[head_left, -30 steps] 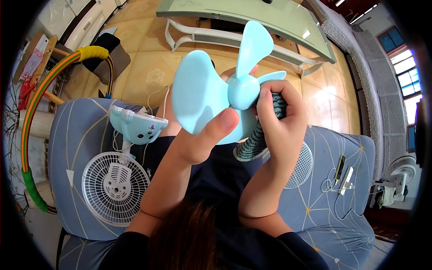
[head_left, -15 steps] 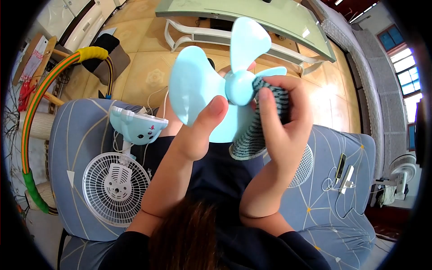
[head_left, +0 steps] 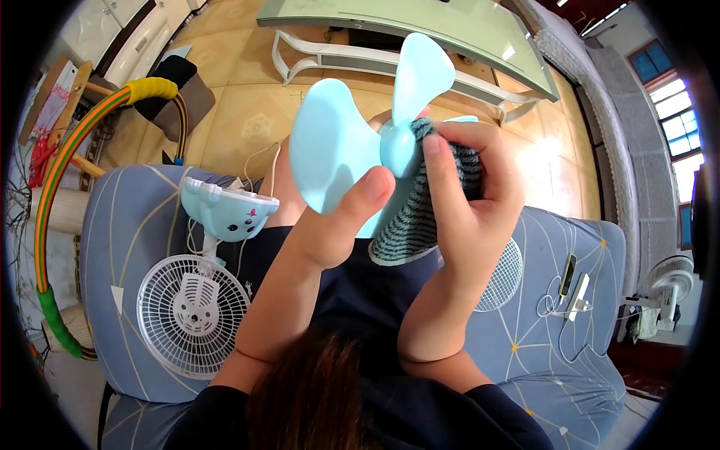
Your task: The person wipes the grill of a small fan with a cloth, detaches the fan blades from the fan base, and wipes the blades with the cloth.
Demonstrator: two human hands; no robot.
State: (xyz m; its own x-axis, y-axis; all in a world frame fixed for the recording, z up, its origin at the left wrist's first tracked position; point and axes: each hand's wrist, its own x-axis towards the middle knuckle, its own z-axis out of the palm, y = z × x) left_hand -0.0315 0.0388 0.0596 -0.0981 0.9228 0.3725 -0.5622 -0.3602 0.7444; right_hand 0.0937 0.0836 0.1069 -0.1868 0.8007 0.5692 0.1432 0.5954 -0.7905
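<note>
A light-blue fan blade (head_left: 330,142) with several rounded petals is held up in front of me. My left hand (head_left: 337,225) grips it from below, its thumb near the hub and the other fingers hidden behind the petals. My right hand (head_left: 472,180) pinches a dark green and black striped cloth (head_left: 409,225) and presses it against the blade beside the hub. The cloth hangs down and covers part of the lower and right petals. Left of my lap sits the blue fan base (head_left: 232,214) with a cartoon face, joined to a white rear grille (head_left: 193,315).
Another white grille (head_left: 501,279) lies by my right forearm on the grey-blue sofa (head_left: 555,255). A power strip (head_left: 577,296) and a phone-like device (head_left: 568,274) lie further right with cables. Ahead stands a glass-topped table (head_left: 420,22); a striped hoop (head_left: 64,180) is at left.
The blade has turned slightly and shifted a little to the right. The cloth has moved in closer to the hub and now hides more of the right petal.
</note>
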